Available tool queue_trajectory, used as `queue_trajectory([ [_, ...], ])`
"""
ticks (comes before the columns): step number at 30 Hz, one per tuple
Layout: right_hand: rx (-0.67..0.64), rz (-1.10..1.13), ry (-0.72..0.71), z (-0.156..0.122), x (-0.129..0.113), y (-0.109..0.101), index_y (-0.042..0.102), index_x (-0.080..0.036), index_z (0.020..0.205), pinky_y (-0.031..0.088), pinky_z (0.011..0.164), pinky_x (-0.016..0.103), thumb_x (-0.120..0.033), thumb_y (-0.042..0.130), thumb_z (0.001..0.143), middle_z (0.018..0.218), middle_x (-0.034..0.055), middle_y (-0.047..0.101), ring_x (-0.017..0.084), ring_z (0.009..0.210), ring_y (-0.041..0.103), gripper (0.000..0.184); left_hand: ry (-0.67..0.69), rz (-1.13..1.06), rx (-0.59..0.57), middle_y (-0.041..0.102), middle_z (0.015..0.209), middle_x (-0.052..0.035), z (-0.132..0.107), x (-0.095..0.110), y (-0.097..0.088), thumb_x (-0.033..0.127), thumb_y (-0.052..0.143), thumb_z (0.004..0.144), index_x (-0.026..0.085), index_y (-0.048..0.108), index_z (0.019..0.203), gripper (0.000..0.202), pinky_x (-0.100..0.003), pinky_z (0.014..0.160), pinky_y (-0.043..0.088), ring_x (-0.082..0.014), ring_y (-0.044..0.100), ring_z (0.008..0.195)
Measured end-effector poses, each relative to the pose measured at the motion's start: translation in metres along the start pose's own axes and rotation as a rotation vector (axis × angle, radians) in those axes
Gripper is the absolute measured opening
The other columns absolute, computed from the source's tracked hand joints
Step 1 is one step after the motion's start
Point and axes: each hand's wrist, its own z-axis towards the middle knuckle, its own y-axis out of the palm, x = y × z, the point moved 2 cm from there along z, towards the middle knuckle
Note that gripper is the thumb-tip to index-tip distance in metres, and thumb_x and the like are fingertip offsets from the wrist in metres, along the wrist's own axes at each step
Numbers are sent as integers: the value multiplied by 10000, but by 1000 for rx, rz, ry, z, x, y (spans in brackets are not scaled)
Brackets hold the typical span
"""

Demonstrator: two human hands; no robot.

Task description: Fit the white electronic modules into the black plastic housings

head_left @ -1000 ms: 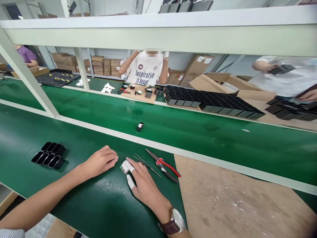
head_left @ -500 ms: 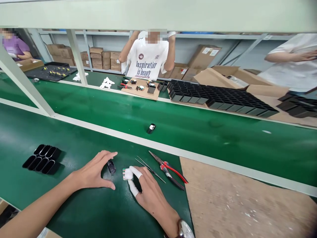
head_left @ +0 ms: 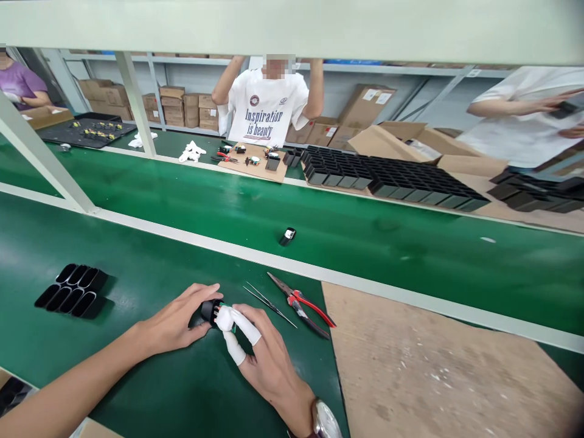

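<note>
My left hand (head_left: 180,319) grips a small black plastic housing (head_left: 208,311) between thumb and fingers, its open end turned to the right. With white finger cots on thumb and fingertip, my right hand (head_left: 269,359) pinches a small green circuit board with a white lump on it (head_left: 224,319). The board's left end meets the mouth of the housing; how far in it sits I cannot tell. Just beyond my right hand lie metal tweezers (head_left: 271,305) and long-nose pliers (head_left: 301,304) with red and black handles.
Several black housings (head_left: 70,291) stand grouped at the left. On the green conveyor belt (head_left: 365,243) is one filled housing (head_left: 288,236). A brown board (head_left: 438,365) covers the right. Across the belt, people stand near rows of black cases (head_left: 401,179); a frame post (head_left: 50,158) rises at left.
My left hand has closed on the black housing and tilted it. My right hand has moved left, bringing the circuit board to its mouth. The filled housing on the belt has shifted slightly right.
</note>
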Motion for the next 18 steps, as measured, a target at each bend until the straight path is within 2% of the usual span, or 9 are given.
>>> queue_trajectory([
  [12, -29, -146, -11, -5, 0, 3, 461, -133, 1518, 627, 972, 485, -119, 625, 1005, 1268, 174, 711, 292, 1138, 710, 539, 47, 45, 23, 597, 1492, -110, 0, 2, 1, 84, 577, 1007, 339, 136, 1682, 845, -471, 1135, 543, -252, 516, 1412],
  [18, -93, -181, 6, -1, -4, 1, 471, -143, 1489, 638, 870, 452, -105, 601, 1004, 1260, 173, 711, 288, 1049, 718, 504, 43, 57, 26, 607, 1475, -115, -1, 6, 1, 88, 570, 1008, 355, 143, 1677, 838, -455, 1052, 601, -268, 550, 1384],
])
